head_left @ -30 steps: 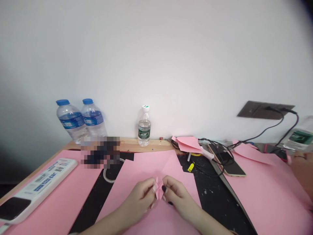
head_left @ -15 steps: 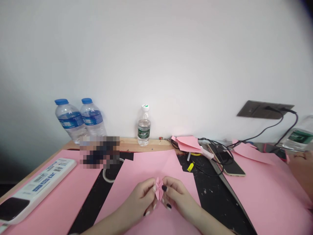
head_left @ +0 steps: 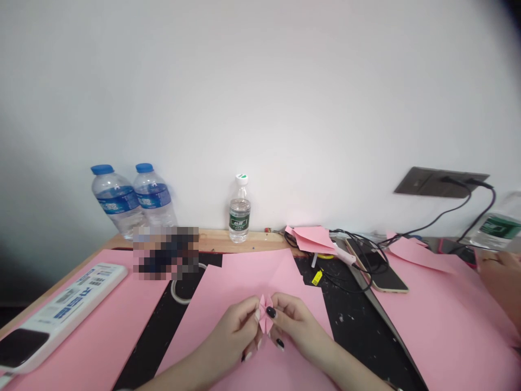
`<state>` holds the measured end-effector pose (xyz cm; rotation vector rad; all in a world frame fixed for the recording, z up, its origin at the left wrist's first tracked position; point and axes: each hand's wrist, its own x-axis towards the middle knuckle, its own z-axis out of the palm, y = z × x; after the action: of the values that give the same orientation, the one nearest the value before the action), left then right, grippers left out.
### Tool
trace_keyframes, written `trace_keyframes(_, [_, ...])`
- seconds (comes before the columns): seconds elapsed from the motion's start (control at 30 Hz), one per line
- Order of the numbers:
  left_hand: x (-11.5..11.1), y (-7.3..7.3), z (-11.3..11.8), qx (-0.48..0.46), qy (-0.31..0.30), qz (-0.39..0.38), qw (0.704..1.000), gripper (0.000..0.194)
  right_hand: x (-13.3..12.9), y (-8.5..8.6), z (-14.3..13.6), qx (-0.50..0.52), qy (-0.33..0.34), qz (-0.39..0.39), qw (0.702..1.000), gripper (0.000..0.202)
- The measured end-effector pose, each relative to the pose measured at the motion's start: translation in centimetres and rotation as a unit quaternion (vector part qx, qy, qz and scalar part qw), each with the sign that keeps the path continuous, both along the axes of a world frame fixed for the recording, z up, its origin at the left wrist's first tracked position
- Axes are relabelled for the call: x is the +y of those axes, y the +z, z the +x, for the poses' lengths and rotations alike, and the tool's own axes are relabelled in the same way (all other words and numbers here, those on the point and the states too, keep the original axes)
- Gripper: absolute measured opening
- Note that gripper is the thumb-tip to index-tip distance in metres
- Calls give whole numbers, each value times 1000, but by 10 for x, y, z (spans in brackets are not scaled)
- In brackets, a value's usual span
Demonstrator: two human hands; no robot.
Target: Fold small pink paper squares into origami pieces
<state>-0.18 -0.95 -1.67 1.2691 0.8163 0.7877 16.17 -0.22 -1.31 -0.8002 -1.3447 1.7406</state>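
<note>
A small folded piece of pink paper (head_left: 264, 321) with pointed ends is held upright between both hands, above a large pink sheet (head_left: 252, 271). My left hand (head_left: 238, 328) pinches its left side, thumb at the edge and the other fingers curled behind. From the other side my right hand (head_left: 299, 326) grips it, with the dark-nailed thumb pressing on its front near the middle. Part of the folded paper is hidden behind the fingers.
A white device (head_left: 69, 309) lies on pink paper at left. Two blue-capped bottles (head_left: 118, 200) and a smaller bottle (head_left: 239, 217) stand by the wall. Pink papers (head_left: 313, 239), cables and a phone (head_left: 376, 266) lie at right. Another person's hand (head_left: 502, 277) is at the right edge.
My right thumb has shifted slightly left, further onto the folded paper. The paper's lower end has spread into two points. The other person's hand at right has moved a little.
</note>
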Motion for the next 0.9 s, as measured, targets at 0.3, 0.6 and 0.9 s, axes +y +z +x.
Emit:
trace_keyframes(0.3, [-2,2,1,-43,-8,-62,997,32,-7,5,-3,-64,3,39,997,34])
trace_keyframes(0.6, [3,11,2,-57,-35,-102,993,33,-11,12,-3,-79,4,50,996,30])
trace_keyframes(0.9, [5,19,-2,-48,-71,-142,986,25,-9,7,-4,-50,18,11,999,34])
